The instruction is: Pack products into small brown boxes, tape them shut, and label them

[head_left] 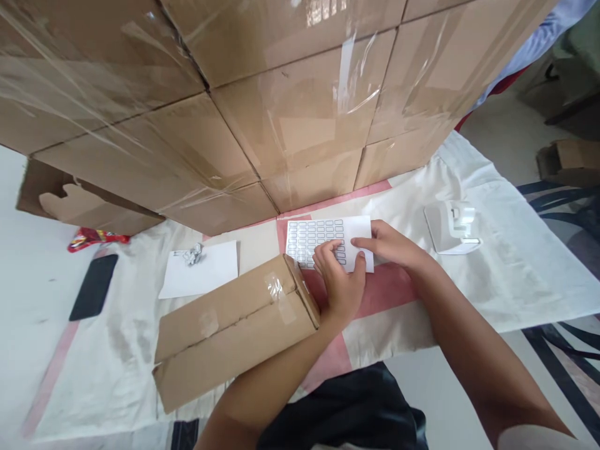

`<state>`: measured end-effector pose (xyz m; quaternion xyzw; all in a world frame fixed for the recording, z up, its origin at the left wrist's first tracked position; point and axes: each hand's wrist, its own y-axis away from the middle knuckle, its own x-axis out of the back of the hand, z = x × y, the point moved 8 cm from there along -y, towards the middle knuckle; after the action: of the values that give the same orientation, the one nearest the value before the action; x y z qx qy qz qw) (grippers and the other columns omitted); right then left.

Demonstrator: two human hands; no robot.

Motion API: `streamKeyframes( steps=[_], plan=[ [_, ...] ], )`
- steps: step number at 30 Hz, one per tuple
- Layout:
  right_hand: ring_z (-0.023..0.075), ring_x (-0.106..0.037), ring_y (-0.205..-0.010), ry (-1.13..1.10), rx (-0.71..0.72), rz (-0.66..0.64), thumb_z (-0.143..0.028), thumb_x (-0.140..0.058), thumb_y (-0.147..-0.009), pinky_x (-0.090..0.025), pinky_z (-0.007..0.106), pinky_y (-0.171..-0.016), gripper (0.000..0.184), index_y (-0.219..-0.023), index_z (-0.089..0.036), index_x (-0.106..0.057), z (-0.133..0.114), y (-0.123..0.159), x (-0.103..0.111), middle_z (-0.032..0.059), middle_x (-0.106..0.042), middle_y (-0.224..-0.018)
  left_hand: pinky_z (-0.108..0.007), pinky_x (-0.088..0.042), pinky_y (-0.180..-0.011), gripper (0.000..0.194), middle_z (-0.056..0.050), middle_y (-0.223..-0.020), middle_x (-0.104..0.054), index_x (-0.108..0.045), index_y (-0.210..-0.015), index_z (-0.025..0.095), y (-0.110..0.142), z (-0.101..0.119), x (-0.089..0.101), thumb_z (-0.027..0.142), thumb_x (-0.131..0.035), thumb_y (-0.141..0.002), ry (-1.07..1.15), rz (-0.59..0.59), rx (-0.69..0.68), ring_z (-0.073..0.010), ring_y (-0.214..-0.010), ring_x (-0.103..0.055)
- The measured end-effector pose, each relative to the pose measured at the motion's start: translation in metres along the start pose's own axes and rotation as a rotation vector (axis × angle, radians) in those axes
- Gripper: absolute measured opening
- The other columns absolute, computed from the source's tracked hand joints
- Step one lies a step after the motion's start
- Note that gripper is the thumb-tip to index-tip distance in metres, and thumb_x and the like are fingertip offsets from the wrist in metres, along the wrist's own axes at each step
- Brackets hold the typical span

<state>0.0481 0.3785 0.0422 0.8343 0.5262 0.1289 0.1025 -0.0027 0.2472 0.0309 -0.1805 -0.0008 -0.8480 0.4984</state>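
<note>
A white sheet of stickers [302, 240] with rows of small dark-outlined labels lies on the cloth in front of the stacked boxes. My right hand [389, 242] pinches the sheet at its blank right side, thumb on top. My left hand [341, 281] rests on the lower middle of the sheet, its fingers curled over the labels and its thumb on the blank part. Whether a loose label is between those fingers is too small to tell. A long taped cardboard box [229, 331] lies just left of my left hand, against the forearm.
Large taped cardboard boxes [300, 119] form a wall behind. To the right stands a white tape dispenser [452, 228]. Leftward are a white paper [201, 278] with crumpled silvery bits [193, 254], a black phone [94, 286], a red wrapper [96, 239] and an open box [89, 203].
</note>
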Motion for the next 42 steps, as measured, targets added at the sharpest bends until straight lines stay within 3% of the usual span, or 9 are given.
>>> streamKeyframes(
  steps=[5, 9, 12, 15, 18, 24, 29, 35, 42],
  plan=[
    [0.0207, -0.066, -0.074, -0.048, 0.085, -0.033, -0.024, -0.071, -0.072, -0.05, 0.028, -0.064, 0.02, -0.09, -0.017, -0.073, -0.007, 0.004, 0.004, 0.0014, -0.073, -0.082, -0.042, -0.041, -0.104, 0.031, -0.008, -0.118, -0.055, -0.049, -0.116, 0.024, 0.0, -0.001, 0.002, 0.036, -0.065, -0.093, 0.085, 0.016, 0.001, -0.0219, -0.117, -0.05],
    [0.0222, -0.067, -0.075, -0.056, 0.046, -0.016, -0.024, -0.072, -0.069, -0.052, 0.03, -0.064, 0.023, -0.091, -0.017, -0.073, 0.004, 0.005, 0.007, 0.0025, -0.073, -0.081, -0.043, -0.042, -0.1, 0.034, -0.008, -0.113, -0.057, -0.052, -0.112, 0.023, 0.0, 0.001, 0.004, 0.042, -0.068, -0.09, 0.072, 0.033, -0.022, -0.0223, -0.11, -0.052],
    [0.019, -0.062, -0.067, -0.032, -0.01, 0.025, -0.024, -0.072, -0.066, -0.048, 0.028, -0.059, 0.013, -0.077, -0.018, -0.069, 0.011, 0.006, 0.009, 0.0003, -0.068, -0.07, -0.042, -0.044, -0.096, 0.033, -0.007, -0.107, -0.059, -0.055, -0.109, 0.022, -0.001, 0.004, 0.004, 0.04, -0.071, -0.087, 0.076, 0.013, -0.035, -0.0219, -0.104, -0.054],
    [0.0162, -0.056, -0.063, -0.037, 0.019, -0.014, -0.024, -0.071, -0.066, -0.044, 0.027, -0.058, 0.009, -0.071, -0.019, -0.066, 0.007, 0.006, 0.004, -0.0009, -0.063, -0.067, -0.04, -0.046, -0.094, 0.025, -0.006, -0.102, -0.06, -0.056, -0.106, 0.022, -0.001, 0.003, 0.003, 0.036, -0.067, -0.088, 0.131, -0.021, -0.023, -0.0211, -0.1, -0.057],
    [0.0154, -0.052, -0.061, -0.038, 0.049, -0.046, -0.028, -0.071, -0.069, -0.041, 0.027, -0.056, 0.01, -0.068, -0.02, -0.064, 0.003, 0.006, -0.001, -0.0013, -0.058, -0.063, -0.039, -0.048, -0.092, 0.018, -0.006, -0.101, -0.061, -0.056, -0.104, 0.022, -0.001, 0.002, 0.002, 0.032, -0.062, -0.09, 0.186, -0.055, 0.004, -0.0202, -0.097, -0.059],
    [0.0152, -0.048, -0.059, -0.041, 0.047, 0.016, -0.028, -0.072, -0.07, -0.038, 0.028, -0.056, 0.015, -0.064, -0.021, -0.06, 0.003, 0.009, 0.005, -0.0013, -0.054, -0.061, -0.035, -0.047, -0.088, 0.007, -0.003, -0.094, -0.062, -0.056, -0.094, 0.022, -0.001, -0.001, 0.0, 0.024, -0.049, -0.095, 0.233, -0.096, 0.052, -0.0175, -0.091, -0.059],
    [0.0148, -0.046, -0.058, -0.027, 0.06, -0.034, -0.031, -0.073, -0.071, -0.037, 0.028, -0.054, 0.019, -0.064, -0.021, -0.059, -0.002, 0.011, 0.001, -0.0017, -0.051, -0.06, -0.035, -0.047, -0.087, 0.014, -0.003, -0.093, -0.06, -0.054, -0.093, 0.022, 0.0, 0.001, 0.0, 0.033, -0.062, -0.089, 0.209, -0.096, 0.018, -0.0186, -0.091, -0.058],
    [0.0168, -0.051, -0.063, -0.003, 0.07, -0.061, -0.034, -0.073, -0.071, -0.041, 0.029, -0.058, 0.019, -0.067, -0.021, -0.061, -0.003, 0.01, 0.0, 0.0001, -0.057, -0.066, -0.034, -0.046, -0.085, 0.004, -0.002, -0.088, -0.059, -0.053, -0.09, 0.023, -0.001, 0.0, -0.002, 0.024, -0.051, -0.093, 0.226, -0.118, 0.048, -0.0167, -0.086, -0.057],
    [0.0149, -0.046, -0.059, -0.018, 0.066, -0.073, -0.031, -0.069, -0.072, -0.037, 0.028, -0.055, 0.016, -0.065, -0.021, -0.059, -0.004, 0.01, -0.002, -0.0012, -0.051, -0.062, -0.035, -0.046, -0.084, 0.013, -0.003, -0.09, -0.061, -0.053, -0.092, 0.023, 0.0, 0.002, -0.002, 0.03, -0.062, -0.088, 0.193, -0.102, 0.01, -0.0188, -0.089, -0.058]
  ],
)
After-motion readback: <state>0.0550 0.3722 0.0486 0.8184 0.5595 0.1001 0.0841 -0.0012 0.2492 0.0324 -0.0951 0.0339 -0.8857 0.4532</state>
